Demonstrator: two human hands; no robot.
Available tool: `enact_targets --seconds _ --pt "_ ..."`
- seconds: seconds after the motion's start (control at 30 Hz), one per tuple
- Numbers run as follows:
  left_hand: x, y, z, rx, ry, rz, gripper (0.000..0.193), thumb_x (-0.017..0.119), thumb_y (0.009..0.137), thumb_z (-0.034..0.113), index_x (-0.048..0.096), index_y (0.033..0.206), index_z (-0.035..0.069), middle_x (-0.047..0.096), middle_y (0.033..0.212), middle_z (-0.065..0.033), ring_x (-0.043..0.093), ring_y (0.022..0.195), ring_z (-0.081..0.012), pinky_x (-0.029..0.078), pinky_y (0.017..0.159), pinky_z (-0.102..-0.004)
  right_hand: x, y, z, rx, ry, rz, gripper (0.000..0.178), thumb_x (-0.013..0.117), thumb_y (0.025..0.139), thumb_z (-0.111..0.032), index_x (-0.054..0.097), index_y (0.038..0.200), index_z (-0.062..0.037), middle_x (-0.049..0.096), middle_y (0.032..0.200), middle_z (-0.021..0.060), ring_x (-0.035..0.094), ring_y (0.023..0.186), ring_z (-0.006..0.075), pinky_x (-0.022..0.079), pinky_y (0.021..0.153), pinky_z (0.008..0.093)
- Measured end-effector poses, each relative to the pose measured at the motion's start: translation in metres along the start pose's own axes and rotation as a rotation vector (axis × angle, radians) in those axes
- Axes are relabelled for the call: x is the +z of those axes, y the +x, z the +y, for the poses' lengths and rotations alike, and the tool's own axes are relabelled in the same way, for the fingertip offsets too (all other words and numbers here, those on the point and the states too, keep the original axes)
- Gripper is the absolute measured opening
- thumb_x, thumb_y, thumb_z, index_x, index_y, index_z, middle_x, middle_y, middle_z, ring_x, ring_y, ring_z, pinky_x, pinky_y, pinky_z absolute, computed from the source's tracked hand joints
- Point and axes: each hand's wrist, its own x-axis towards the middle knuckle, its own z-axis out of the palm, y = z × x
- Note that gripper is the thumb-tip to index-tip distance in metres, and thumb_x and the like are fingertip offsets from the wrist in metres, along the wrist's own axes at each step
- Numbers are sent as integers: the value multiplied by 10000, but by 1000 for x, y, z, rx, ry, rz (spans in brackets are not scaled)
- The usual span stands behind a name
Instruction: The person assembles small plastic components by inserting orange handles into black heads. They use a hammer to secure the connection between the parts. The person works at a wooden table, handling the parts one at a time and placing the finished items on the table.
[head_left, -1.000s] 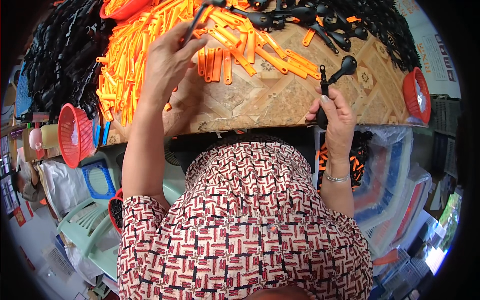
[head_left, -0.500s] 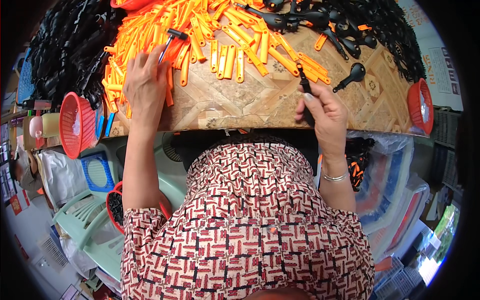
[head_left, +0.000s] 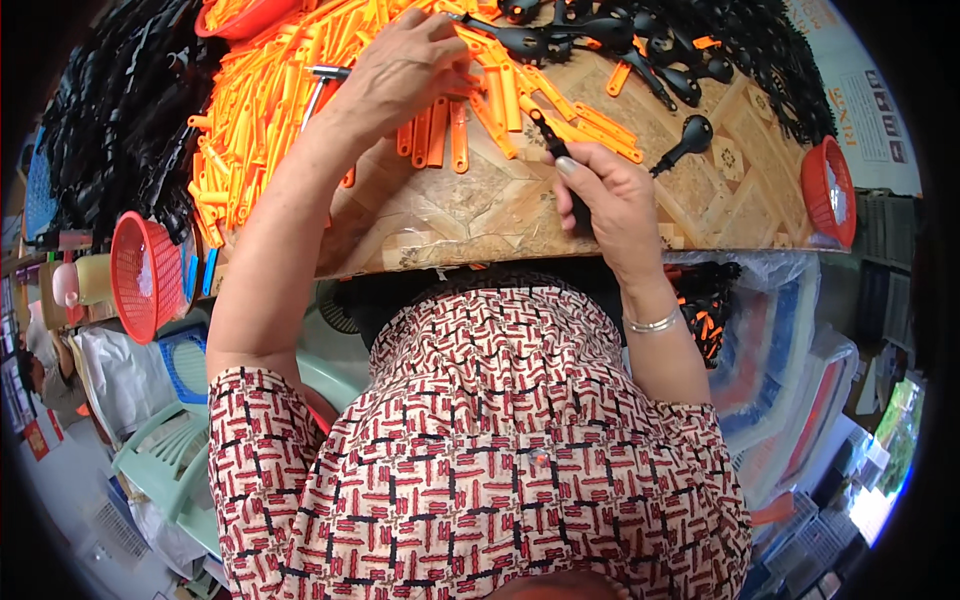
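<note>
My left hand (head_left: 405, 68) reaches over the heap of orange plastic strips (head_left: 265, 140). Its fingers are bent and a little apart, the tips among the strips, with nothing seen in its grip. By its wrist lies a small hammer (head_left: 328, 73) with a dark head, on the heap. My right hand (head_left: 610, 195) pinches a slim black plastic handle piece (head_left: 553, 140) between thumb and fingers, its narrow end pointing away from me. Several orange strips (head_left: 600, 128) lie just beyond that hand. A black spoon-shaped piece (head_left: 687, 142) rests to its right.
Black parts are piled at the far left (head_left: 120, 120) and the far right (head_left: 765, 60) of the patterned table (head_left: 440, 230). Red baskets stand at the left (head_left: 145, 275) and right (head_left: 828, 190) edges. More black spoon-shaped pieces (head_left: 600, 35) lie at the back.
My left hand has let go of the hammer and moved right and away over the orange strips. My right hand keeps the black handle piece, now slightly left in the picture.
</note>
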Motion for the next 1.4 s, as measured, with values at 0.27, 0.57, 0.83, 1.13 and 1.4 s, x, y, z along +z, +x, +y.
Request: enact_targets --seconds 0.27,0.57,0.83,1.13,1.4 --pt "-47 -26 64 -31 -478 115 196 691 930 19 690 1120 67 664 940 -77 671 821 -240 528 731 -323 -1 6 10 -53 -19 -1 221 630 1026 -134 734 1172 -4 604 688 -50 510 543 -6 410 473 158" --pt "-43 -29 88 -5 -459 45 263 771 836 -9 746 1089 58 640 913 -74 659 804 -209 524 678 -323 1 0 7 -47 -41 -2 246 645 1015 -113 725 1203 25 597 653 -44 498 522 3 405 470 165" --pt "-44 -26 82 7 -549 39 266 777 827 -8 754 1082 64 631 888 -66 645 785 -196 514 670 -320 2 -3 3 -48 -26 -38 241 652 1012 -110 725 1187 38 598 660 -39 512 534 7 413 474 174" --pt "-46 -19 86 130 -513 24 191 769 825 -10 744 1005 49 600 855 -73 616 748 -224 497 647 -337 -2 -10 1 -26 20 -153 267 610 1016 -72 712 1239 34 567 651 -46 488 532 8 408 477 179" --pt "-43 -43 107 -156 -467 -16 177 755 821 -17 717 988 28 569 834 -87 611 767 -248 500 671 -353 -2 -7 9 -364 -392 -145 225 701 919 -73 748 1115 28 706 755 93 660 642 146 522 592 288"
